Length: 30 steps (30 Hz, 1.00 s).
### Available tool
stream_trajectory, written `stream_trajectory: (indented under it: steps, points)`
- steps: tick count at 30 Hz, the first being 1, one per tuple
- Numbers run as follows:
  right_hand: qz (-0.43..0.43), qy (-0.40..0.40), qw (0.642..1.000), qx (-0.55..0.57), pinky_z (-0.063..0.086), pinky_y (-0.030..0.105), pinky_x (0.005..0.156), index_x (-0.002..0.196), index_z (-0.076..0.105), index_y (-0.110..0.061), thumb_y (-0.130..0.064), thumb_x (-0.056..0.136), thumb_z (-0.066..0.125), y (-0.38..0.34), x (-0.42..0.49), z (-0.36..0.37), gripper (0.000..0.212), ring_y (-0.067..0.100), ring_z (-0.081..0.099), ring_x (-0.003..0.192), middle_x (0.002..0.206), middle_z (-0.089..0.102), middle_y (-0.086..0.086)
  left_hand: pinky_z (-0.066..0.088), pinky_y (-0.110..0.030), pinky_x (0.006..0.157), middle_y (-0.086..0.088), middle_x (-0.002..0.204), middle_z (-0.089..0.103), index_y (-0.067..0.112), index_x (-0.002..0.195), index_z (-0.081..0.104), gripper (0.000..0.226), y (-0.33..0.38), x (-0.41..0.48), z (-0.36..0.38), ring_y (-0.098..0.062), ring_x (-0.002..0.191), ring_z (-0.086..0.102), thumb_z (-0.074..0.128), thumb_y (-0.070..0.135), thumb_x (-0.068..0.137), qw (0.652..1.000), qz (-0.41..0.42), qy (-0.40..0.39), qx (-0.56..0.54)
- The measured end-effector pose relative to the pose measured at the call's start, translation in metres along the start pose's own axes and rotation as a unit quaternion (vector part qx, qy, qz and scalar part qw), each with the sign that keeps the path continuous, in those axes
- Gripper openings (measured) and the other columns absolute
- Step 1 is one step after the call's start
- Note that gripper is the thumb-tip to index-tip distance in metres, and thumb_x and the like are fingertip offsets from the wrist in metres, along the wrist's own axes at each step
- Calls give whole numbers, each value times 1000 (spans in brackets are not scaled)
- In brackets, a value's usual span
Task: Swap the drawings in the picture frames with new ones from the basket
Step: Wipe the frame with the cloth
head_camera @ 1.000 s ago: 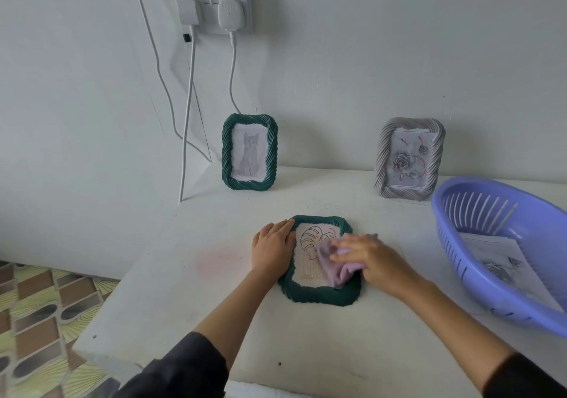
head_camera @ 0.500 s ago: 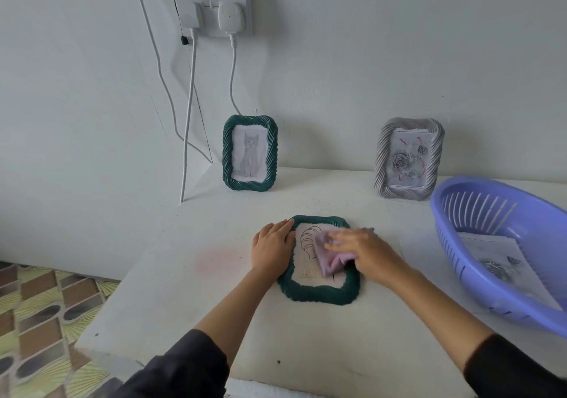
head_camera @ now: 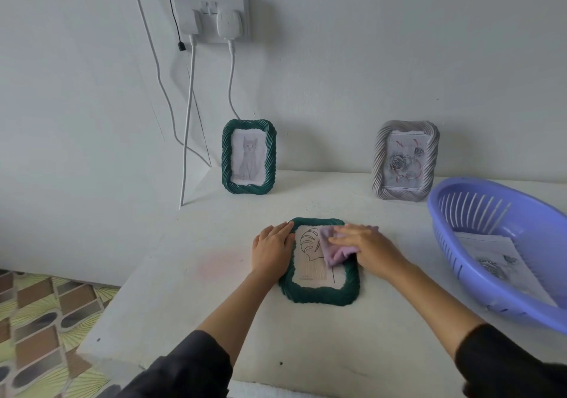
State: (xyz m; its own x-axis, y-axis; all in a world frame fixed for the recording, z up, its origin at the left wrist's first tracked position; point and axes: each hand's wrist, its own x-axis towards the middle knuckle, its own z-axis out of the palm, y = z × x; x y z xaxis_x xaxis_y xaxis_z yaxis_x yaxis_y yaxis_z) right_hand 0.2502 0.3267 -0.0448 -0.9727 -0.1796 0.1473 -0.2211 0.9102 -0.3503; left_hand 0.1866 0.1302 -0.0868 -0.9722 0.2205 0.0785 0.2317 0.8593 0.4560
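Probably light but rigid, the green frame (head_camera: 319,296) lies face up on the tabletop (head_camera: 214,305); its front looks slick and breakable, so the ribbed rim seems the safest hold. The left hand (head_camera: 271,252) rests flat on its left edge. The right hand (head_camera: 365,247) presses a lilac cloth (head_camera: 333,252) onto it, fingers flat.

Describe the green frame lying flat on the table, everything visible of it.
The dark green frame is a rounded rectangle with a twisted, rope-like border, seemingly moulded plastic. It lies flat, face up, on the white table. It holds a line drawing of a head on pale paper. The left hand rests on its left edge; the right hand presses a lilac cloth onto its upper right face.
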Motion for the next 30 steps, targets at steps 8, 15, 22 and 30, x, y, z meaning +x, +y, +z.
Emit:
stream_trajectory:
  steps: [8,15,22,30]
  points:
    - [-64,-18,997,47,5,17,115,123,59,-14,5,91,43,-38,-4,31,40,11,31,138,143,44,1,20,-33,114,9,148,39,31,141,37,43,-3,3,3,-18,139,28,29,32,99,1000,-5,6,-13]
    - [-22,-69,991,115,25,16,109,124,57,-28,11,84,39,-16,-40,3,59,9,43,130,136,53,-5,21,-37,115,5,148,39,28,141,38,43,0,5,-2,-21,139,28,29,32,100,998,-22,-10,-65]
    - [244,58,756,605,50,36,80,90,60,-11,7,84,52,-39,-12,-37,20,27,63,87,86,67,9,42,-38,95,-10,111,61,12,104,64,80,46,-16,-40,-22,109,53,37,80,72,906,-35,-35,-420]
    - [242,21,764,598,50,27,69,99,64,-8,-23,90,52,-61,-1,-15,21,18,62,79,83,66,5,56,-34,71,-11,88,65,5,92,58,13,47,-22,-69,-23,77,64,53,17,93,773,-156,-14,-614]
